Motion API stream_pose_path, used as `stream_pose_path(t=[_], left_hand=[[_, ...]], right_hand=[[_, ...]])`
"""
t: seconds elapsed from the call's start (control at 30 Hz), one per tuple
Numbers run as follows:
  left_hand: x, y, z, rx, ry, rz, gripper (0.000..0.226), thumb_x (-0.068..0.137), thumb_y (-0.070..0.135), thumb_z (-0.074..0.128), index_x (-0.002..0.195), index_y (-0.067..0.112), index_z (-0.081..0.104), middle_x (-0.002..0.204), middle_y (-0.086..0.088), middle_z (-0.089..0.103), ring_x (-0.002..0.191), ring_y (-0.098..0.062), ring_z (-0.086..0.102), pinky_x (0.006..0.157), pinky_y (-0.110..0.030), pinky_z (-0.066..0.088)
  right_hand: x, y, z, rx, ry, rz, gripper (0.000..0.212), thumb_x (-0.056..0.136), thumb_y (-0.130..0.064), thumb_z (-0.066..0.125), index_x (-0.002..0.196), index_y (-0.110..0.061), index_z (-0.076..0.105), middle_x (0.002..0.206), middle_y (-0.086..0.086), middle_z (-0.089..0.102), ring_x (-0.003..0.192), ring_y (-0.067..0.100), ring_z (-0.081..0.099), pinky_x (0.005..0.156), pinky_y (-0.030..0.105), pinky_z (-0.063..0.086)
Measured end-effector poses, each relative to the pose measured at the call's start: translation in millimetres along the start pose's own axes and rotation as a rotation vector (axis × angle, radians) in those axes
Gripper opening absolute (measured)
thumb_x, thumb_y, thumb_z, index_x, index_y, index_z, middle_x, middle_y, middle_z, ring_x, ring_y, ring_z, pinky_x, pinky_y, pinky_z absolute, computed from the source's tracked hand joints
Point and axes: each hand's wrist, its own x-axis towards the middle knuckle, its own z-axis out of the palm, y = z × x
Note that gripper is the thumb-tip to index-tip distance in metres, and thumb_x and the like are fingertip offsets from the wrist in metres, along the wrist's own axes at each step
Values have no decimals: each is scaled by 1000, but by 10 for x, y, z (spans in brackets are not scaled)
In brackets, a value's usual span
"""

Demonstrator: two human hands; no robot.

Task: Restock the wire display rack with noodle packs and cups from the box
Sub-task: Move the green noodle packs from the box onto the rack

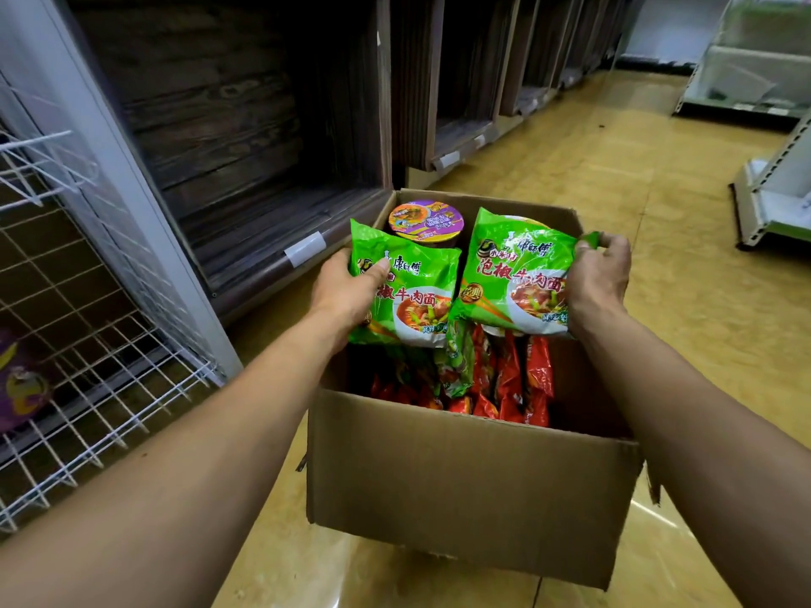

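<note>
Cardboard box (461, 467) on floor, holding red packs (509, 383) and purple cup (426, 221). Left hand (346, 291) fingers clamped on one green pack (412, 296); right hand (597, 278) fingers clamped on second green pack (513, 274), both above box. Wire rack (87, 344) at left.

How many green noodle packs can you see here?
3: one in the left hand, one in the right hand, one upright among red packs inside the box. More may be hidden.

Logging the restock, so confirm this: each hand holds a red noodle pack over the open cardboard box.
Not quite. The head view shows the left hand and the right hand each holding a green noodle pack over the cardboard box; the red packs stay inside.
</note>
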Motion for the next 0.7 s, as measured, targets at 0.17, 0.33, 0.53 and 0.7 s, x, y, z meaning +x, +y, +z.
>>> stream_pose_path(t=[0.17, 0.33, 0.53, 0.7], left_hand=[[-15, 20, -16, 14, -9, -12, 41, 89, 41, 72, 126, 25, 64, 111, 2, 75, 98, -22, 72, 94, -49, 57], [-74, 43, 47, -127, -96, -45, 26, 96, 28, 69, 120, 22, 67, 108, -1, 76, 93, -19, 73, 82, -38, 59], [-124, 64, 120, -210, -158, -102, 23, 105, 25, 51, 120, 23, 68, 100, 4, 76, 85, -12, 71, 69, -29, 51], [-103, 70, 126, -262, -143, -130, 30, 107, 21, 43, 129, 20, 64, 94, 1, 76, 68, -9, 71, 56, -21, 51]], right_hand=[[-95, -86, 48, 174, -218, 90, 18, 98, -15, 53, 87, -27, 60, 90, 2, 67, 80, 22, 68, 68, 34, 56], [-281, -187, 230, 221, -420, 184, 20, 104, -9, 48, 96, -20, 62, 87, 8, 72, 68, 17, 72, 66, 35, 62], [-443, -202, 420, 224, -443, 198, 21, 100, -12, 53, 117, -16, 66, 106, 11, 74, 94, 27, 73, 92, 45, 58], [-481, -207, 481, 236, -484, 196, 21, 101, -6, 51, 91, -18, 65, 86, 7, 70, 83, 25, 71, 88, 43, 57]])
